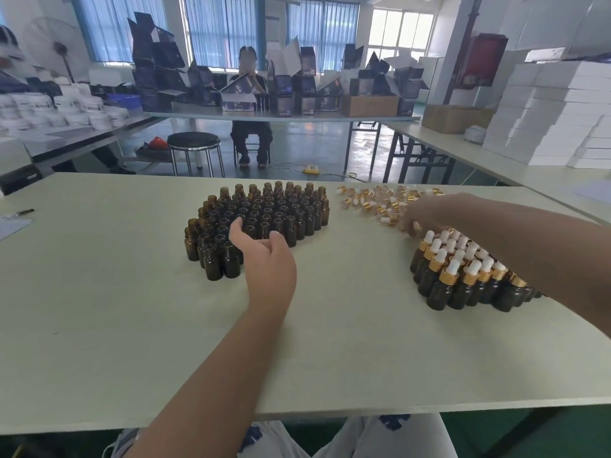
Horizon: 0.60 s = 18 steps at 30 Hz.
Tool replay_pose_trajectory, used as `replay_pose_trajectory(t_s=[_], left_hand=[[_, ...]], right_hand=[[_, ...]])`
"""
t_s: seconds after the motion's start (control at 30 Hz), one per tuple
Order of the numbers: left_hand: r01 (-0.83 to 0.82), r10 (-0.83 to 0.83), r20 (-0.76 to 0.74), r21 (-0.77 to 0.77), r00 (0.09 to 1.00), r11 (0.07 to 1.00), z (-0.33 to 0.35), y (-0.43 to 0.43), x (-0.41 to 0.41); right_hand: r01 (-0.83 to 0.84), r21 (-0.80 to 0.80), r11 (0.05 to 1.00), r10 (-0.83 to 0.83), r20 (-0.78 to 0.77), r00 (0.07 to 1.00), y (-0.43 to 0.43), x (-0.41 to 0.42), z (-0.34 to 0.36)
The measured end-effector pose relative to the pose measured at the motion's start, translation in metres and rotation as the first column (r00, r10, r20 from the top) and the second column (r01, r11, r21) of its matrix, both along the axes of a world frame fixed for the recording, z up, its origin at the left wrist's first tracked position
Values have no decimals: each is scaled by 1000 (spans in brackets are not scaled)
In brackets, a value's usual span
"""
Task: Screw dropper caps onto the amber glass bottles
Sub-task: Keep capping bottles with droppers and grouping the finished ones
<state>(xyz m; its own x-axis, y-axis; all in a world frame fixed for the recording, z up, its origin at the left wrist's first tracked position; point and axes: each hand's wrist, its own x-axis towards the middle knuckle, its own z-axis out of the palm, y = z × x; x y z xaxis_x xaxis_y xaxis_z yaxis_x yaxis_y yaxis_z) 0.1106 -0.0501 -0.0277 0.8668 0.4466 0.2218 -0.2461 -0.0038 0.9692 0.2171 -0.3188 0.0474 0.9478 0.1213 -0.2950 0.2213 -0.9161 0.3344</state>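
Note:
A cluster of uncapped amber bottles (264, 213) stands at the middle of the white table (132, 325). My left hand (267, 256) hovers at the cluster's near edge, thumb and fingers spread, holding nothing. A loose pile of gold-collared dropper caps (380, 200) lies at the back right. My right hand (426, 214) reaches into the pile's near edge, blurred, with its fingertips pointing down; whether it holds a cap is unclear. Capped amber bottles (463, 276) stand grouped at the right, under my right forearm.
A pen (24, 212) and paper (13, 223) lie at the table's left edge. Beyond the table are a black stool (194, 142), a seated person (251, 94) among dark boxes, and stacked white boxes (555, 117) at the right.

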Motion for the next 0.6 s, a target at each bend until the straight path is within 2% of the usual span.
replay_pose_trajectory(t_s=[0.13, 0.23, 0.43, 0.6], left_hand=[[-98, 89, -49, -217, 995, 971, 6, 1, -1], [-140, 109, -114, -310, 987, 940, 6, 2, 0], [-168, 110, -181, -346, 977, 923, 7, 2, 2], [-124, 68, -172, -338, 983, 933, 5, -1, 1]], right_hand=[[-2, 36, 999, 1, 20, 1000, -4, 0, -3], [-27, 41, 999, 25, 60, 998, -5, 0, -2], [-154, 45, 987, 142, 208, 968, -6, 0, 9], [-287, 160, 944, 219, 344, 913, -4, -6, 28]])
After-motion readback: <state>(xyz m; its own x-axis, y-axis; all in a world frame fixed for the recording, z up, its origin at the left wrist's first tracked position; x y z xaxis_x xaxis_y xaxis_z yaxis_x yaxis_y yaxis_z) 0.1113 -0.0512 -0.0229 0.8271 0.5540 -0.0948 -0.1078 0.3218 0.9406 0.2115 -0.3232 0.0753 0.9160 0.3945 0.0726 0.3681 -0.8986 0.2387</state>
